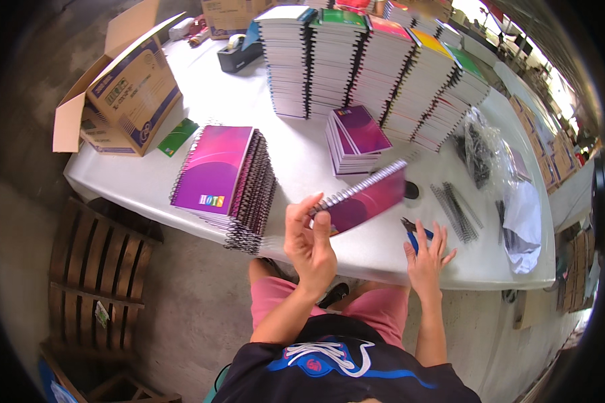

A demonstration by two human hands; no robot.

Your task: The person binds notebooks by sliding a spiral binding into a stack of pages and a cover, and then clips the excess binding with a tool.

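My left hand [310, 245] pinches one end of a purple-pink spiral notebook [366, 205] between thumb and fingers. The notebook is lifted and tilted above the table's front edge, its wire coil uppermost. Over the table to the right, my right hand [427, 258] has its fingers spread, beside a pair of pliers [412, 238] with blue handles. The hand partly covers the pliers; whether it touches them I cannot tell. To the left stands a tall stack of coil-bound purple notebooks [215, 168]. Beyond the lifted notebook is a shorter pile of purple books [359, 134] with no coils visible.
Tall stacks of bound books [333, 60] line the table's far side. An open cardboard box [131, 101] and a black tape dispenser [240, 55] stand at left. Loose black coils [454, 211] and a clear plastic bag [477, 151] lie at right. A wooden pallet [101, 269] is below left.
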